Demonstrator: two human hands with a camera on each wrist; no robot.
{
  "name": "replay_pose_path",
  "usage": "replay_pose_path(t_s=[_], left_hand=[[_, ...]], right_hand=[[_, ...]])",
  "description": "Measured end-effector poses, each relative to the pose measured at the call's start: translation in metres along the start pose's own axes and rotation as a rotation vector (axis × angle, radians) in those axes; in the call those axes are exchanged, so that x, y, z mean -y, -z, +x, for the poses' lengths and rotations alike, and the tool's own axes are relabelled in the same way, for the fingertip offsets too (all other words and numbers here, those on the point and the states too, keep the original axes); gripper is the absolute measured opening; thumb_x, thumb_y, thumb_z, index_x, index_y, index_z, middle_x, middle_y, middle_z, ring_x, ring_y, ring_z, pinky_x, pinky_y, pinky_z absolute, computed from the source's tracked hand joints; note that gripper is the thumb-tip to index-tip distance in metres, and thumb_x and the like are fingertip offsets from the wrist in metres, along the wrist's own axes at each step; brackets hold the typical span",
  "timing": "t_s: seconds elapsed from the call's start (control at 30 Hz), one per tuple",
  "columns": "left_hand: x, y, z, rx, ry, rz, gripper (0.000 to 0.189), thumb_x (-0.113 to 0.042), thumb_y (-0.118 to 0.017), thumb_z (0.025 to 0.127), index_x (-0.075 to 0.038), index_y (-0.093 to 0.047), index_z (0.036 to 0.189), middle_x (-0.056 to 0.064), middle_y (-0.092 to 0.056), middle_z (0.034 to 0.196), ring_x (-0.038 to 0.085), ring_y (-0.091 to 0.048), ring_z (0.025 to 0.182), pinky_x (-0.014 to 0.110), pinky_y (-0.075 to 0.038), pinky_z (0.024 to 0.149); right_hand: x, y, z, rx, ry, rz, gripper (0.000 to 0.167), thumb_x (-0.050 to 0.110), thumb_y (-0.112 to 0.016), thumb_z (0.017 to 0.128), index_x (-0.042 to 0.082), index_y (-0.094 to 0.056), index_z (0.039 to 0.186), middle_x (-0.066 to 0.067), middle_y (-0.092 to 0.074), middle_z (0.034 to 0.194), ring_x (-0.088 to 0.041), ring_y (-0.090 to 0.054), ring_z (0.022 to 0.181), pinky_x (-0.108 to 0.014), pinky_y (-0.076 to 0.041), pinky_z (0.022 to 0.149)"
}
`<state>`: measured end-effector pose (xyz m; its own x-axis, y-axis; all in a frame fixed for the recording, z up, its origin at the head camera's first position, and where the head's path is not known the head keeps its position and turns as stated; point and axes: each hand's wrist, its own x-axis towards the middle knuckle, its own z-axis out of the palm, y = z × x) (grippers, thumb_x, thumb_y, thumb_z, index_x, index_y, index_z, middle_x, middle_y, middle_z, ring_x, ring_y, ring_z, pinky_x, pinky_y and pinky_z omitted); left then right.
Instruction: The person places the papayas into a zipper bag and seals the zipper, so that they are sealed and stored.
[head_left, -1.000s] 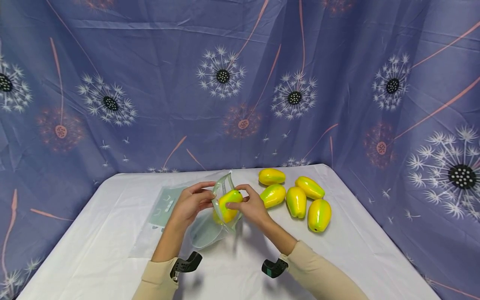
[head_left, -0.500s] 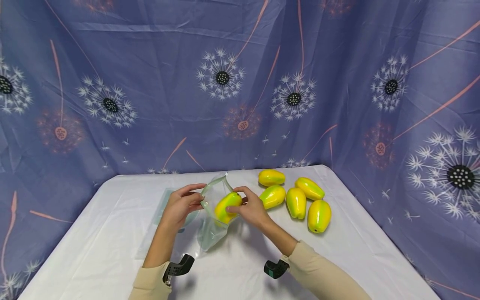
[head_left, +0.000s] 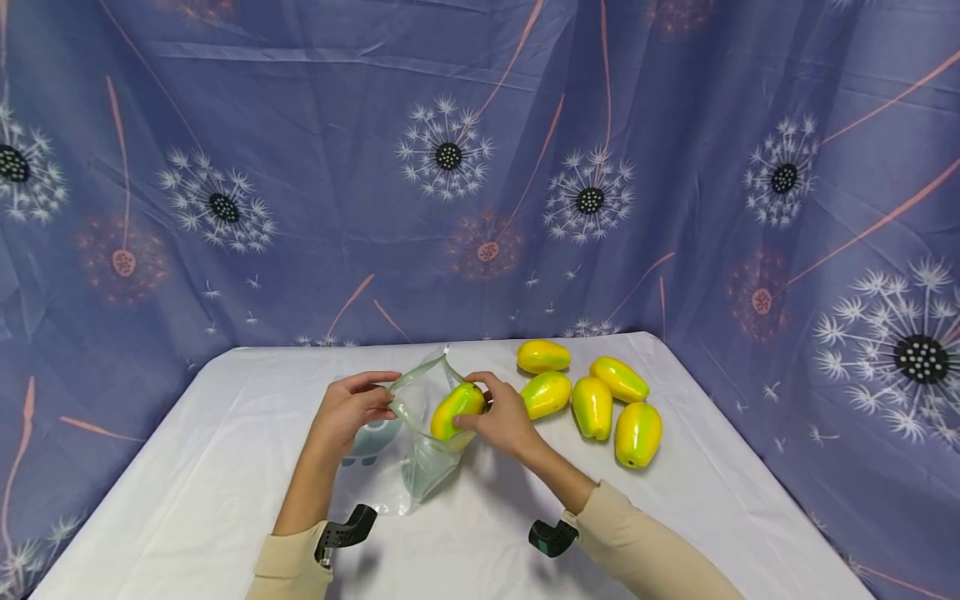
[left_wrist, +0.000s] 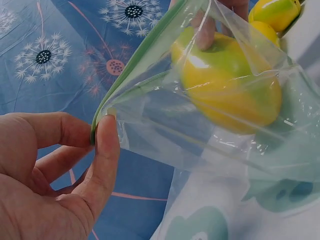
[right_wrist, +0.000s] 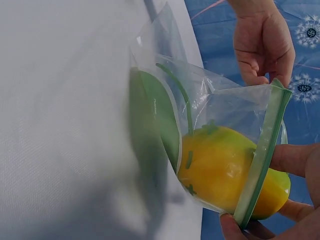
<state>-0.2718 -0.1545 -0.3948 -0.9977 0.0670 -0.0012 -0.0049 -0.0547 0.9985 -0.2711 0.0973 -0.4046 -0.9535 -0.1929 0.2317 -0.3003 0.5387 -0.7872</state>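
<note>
My left hand (head_left: 341, 412) pinches the green zip edge of a clear zip-lock bag (head_left: 431, 467) between thumb and fingertips, drawing its mouth wide. In the left wrist view this zip edge (left_wrist: 135, 57) slants up from the fingers (left_wrist: 106, 145). At the bag's other side, my right hand (head_left: 504, 417) grips a yellow-green papaya (head_left: 457, 408) lying partly inside the mouth. Seen from the right wrist, most of the papaya (right_wrist: 215, 165) shows through the plastic, one end poking past the zip strip (right_wrist: 262, 155). Some right fingers are hidden behind the fruit and bag.
Several more papayas (head_left: 592, 407) lie on the white-covered table (head_left: 225, 467), right of my right hand. Clear plastic with a blue-grey print (head_left: 367, 442) lies left of the held bag; I cannot tell if it belongs to it. A patterned curtain (head_left: 337, 167) hangs behind.
My left hand has moved left with the bag's edge, and the mouth has widened. The printed plastic below has shifted right. My right hand and its papaya have hardly moved.
</note>
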Motion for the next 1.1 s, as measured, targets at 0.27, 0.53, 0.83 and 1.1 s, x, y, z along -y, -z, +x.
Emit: replay_pose_path(t_s=[0.27,0.53,0.83,1.1], left_hand=[[0.003,0.002,0.002,0.039,-0.005,-0.01,0.039,0.005,-0.06,0.094,0.014,-0.059,0.132,0.004,-0.069,0.091,0.015,-0.068,0.069,0.031,-0.064,0.071],[0.003,0.001,0.002,0.033,-0.009,-0.034,0.038,0.005,-0.061,0.093,0.015,-0.06,0.13,0.006,-0.071,0.092,0.015,-0.07,0.07,0.029,-0.063,0.069],[0.004,-0.003,0.001,0.018,-0.001,-0.002,0.036,0.002,-0.062,0.094,0.012,-0.063,0.128,0.009,-0.071,0.097,0.016,-0.071,0.073,0.028,-0.063,0.07],[0.003,-0.002,0.0,0.011,-0.011,-0.001,0.037,0.003,-0.061,0.094,0.012,-0.061,0.129,0.011,-0.071,0.096,0.015,-0.072,0.074,0.03,-0.064,0.072]], right_hand=[[0.004,0.0,-0.001,-0.009,0.036,-0.049,0.062,0.019,-0.087,0.076,0.011,-0.063,0.133,-0.013,-0.069,0.11,-0.022,-0.06,0.088,-0.032,-0.051,0.072],[0.012,-0.005,0.0,-0.001,0.056,-0.135,0.064,0.024,-0.086,0.079,0.015,-0.061,0.137,-0.007,-0.068,0.11,-0.022,-0.053,0.086,-0.032,-0.043,0.072],[0.009,-0.005,0.0,0.013,0.071,-0.129,0.062,0.025,-0.085,0.08,0.015,-0.061,0.137,-0.011,-0.07,0.111,-0.028,-0.062,0.096,-0.039,-0.05,0.079],[0.009,-0.003,0.001,0.012,0.074,-0.092,0.056,0.022,-0.084,0.082,0.012,-0.063,0.133,-0.012,-0.069,0.102,-0.031,-0.067,0.097,-0.041,-0.056,0.081]])
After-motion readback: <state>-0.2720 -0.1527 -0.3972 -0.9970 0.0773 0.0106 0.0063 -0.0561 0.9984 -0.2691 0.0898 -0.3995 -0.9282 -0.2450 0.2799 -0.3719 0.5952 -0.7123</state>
